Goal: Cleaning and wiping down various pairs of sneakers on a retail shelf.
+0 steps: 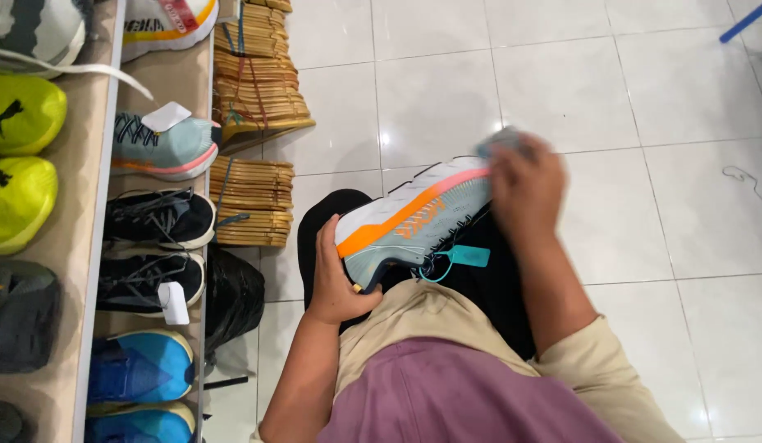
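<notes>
A pale grey-blue running shoe with an orange and pink sole stripe lies on its side across my lap, a teal tag hanging from it. My left hand grips its near end from below. My right hand is blurred at the far end of the shoe, fingers closed on a small grey-blue cloth or pad pressed to the sole.
A shelf unit on the left holds neon yellow, light blue, black and bright blue shoes. Bundles of wooden hangers are stacked on the white tiled floor beside it. A black bag sits below them.
</notes>
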